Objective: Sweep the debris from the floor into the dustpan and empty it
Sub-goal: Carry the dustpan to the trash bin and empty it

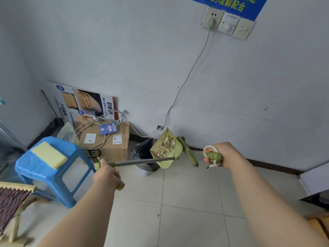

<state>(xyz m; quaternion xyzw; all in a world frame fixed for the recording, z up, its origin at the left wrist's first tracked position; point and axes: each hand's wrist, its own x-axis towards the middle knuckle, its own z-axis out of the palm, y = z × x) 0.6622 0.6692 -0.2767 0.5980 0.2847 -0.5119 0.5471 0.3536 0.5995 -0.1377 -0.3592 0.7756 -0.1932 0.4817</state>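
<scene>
Above the bin (144, 155): the dustpan (169, 157) hangs tilted at centre frame, open face toward the camera, lower edge near the bin's right rim.
Debris (166, 142): pale scraps lie inside the pan, not yet tipped out.
Left hand (106, 175): fingers curl tightly round the green end of the dustpan handle (142, 161), a long grey pole that runs right to the pan.
Right hand (223, 155): closed round the broom grip (214, 156), with a white loop standing above the fist.
Broom head (188, 152): low against the wall, just right of the pan. Whether it rests on the floor cannot be told from this angle.
Risk, offset: the pan sits toward the right side of the bin mouth. A tip from here probably drops scraps past the rim onto the floor tiles (178, 202).
Risk, leverage: one hand holds the pan at the far end of a long pole. A small wrist roll would swing the pan widely and could spill debris early.
Risk, liner: the black bag looks slack. A pan edge pressed on it may drag it inward or tip the bin.
Risk, cable (187, 81): the white lead runs down the wall to the floor behind the pan. A raised pan or broom could snag it.
Risk, collision: the broom head lies close enough to knock the pan during the tip.
</scene>
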